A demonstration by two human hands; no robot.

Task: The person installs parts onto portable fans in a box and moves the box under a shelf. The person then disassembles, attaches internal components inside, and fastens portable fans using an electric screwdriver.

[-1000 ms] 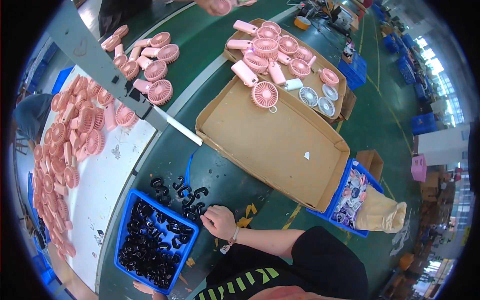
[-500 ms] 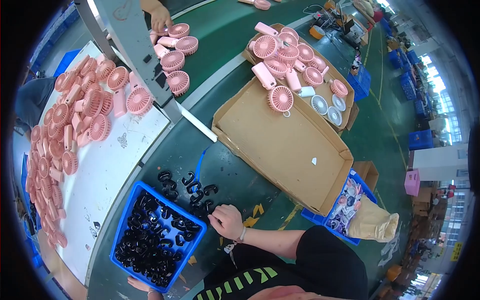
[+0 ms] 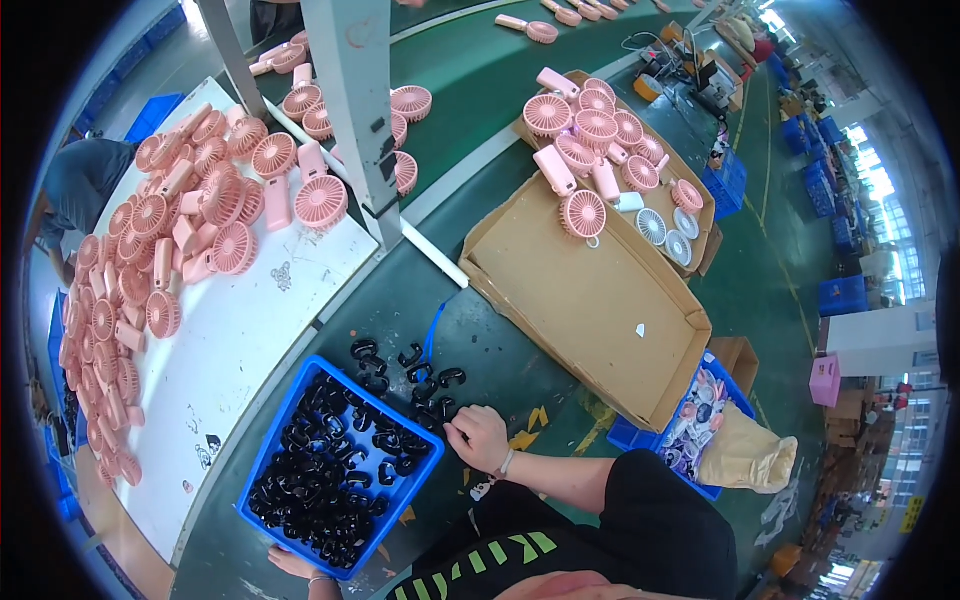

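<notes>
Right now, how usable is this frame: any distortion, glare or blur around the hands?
Head view: strong fisheye bending, the grey post curves and black corners vignette; bright window glare at right; right hand by the black clips is sharp; left hand is cut off under the blue bin.

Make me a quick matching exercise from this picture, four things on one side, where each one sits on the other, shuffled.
Things:
1. right hand
2. left hand
3. white fans
4. loose pink fans

Places:
A. on the white board
B. in the cardboard tray
C. at the blue bin's near edge
D. on the black clips beside the bin

Pairs: 1-D, 2-C, 3-B, 4-A
</notes>
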